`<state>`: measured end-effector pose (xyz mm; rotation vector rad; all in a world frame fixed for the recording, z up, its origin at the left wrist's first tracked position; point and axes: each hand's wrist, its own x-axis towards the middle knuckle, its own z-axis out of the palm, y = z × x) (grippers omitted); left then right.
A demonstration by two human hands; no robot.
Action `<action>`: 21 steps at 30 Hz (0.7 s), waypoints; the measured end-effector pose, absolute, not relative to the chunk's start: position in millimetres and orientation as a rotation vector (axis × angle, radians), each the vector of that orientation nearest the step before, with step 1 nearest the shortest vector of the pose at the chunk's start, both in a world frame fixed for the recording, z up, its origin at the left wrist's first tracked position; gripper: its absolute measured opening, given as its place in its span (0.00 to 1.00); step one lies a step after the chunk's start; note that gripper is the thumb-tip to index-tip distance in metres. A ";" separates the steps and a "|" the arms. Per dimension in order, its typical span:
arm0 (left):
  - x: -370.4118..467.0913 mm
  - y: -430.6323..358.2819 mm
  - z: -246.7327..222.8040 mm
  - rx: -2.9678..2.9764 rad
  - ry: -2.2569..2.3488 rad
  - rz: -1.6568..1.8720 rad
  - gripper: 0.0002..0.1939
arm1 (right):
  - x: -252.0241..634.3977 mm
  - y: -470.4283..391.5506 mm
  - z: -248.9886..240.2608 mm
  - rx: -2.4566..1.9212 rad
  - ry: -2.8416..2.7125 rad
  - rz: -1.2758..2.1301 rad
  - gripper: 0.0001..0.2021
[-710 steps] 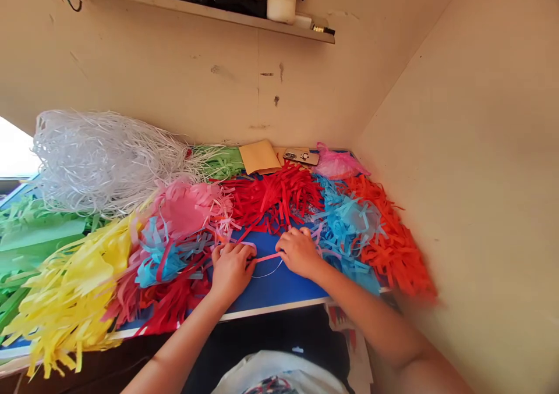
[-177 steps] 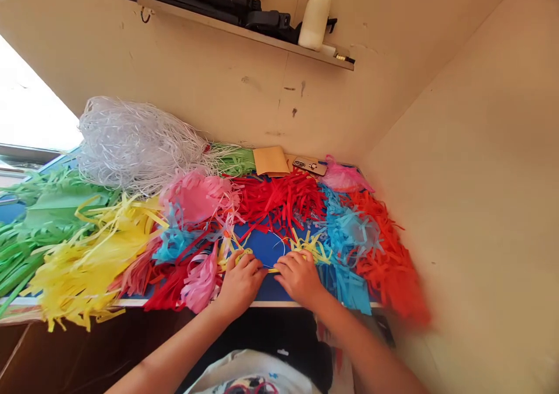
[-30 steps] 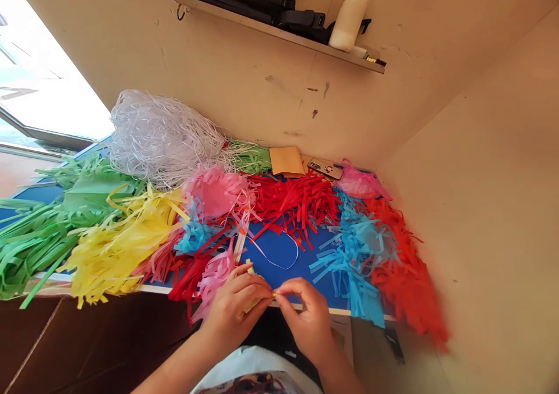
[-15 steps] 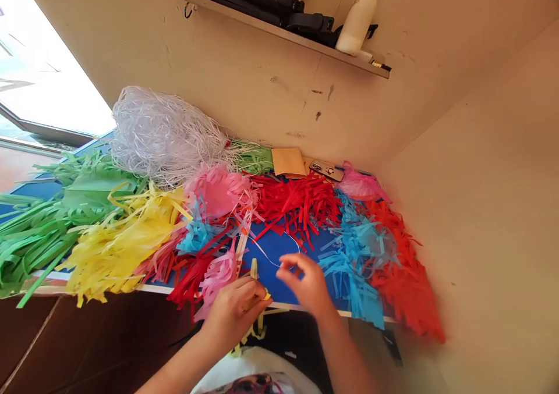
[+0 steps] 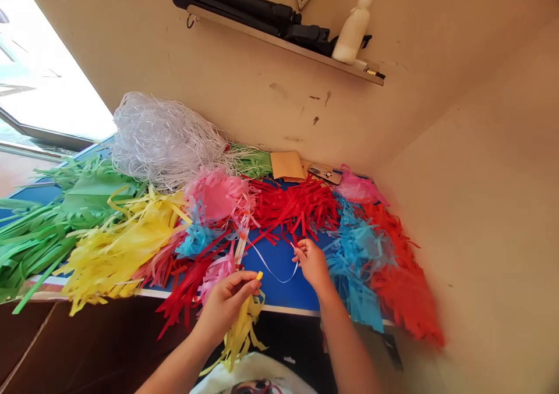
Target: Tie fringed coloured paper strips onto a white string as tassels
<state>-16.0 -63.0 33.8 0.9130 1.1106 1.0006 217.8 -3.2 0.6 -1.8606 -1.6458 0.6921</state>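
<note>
Near the table's front edge, my left hand (image 5: 231, 301) pinches the twisted top of a yellow paper tassel (image 5: 244, 327), whose strips hang below the hand. To the right, my right hand (image 5: 309, 261) has its fingers closed on a thin white string (image 5: 273, 274). The string curves down and back left to the pink tassels. Red tassels (image 5: 301, 205) lie just behind my right hand, and a pink tassel (image 5: 218, 272) is beside my left hand.
Green (image 5: 48, 231), yellow (image 5: 126, 248), blue (image 5: 358, 266) and orange-red tassels (image 5: 406, 283) cover the blue table. A white string heap (image 5: 166, 141), brown envelope (image 5: 287, 166) and phone (image 5: 324, 173) lie by the wall, below a shelf (image 5: 279, 42) with a white bottle (image 5: 351, 33).
My right hand has moved up and away from my left, now holding the white string. My left hand has risen slightly with the yellow tassel, which shows more fully.
</note>
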 end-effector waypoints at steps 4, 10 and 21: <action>-8.0 -59.5 38.0 0.690 1.079 1.004 0.19 | 211.4 -23.0 10.7 -1.723 -1.370 0.877 0.14; -0.4 -61.2 38.3 0.518 1.006 0.927 0.21 | 168.2 -65.3 48.6 -1.503 -1.236 1.314 0.09; -7.5 -62.9 36.9 1.163 1.077 0.976 0.15 | 159.0 -66.3 53.0 -1.452 -1.299 1.509 0.11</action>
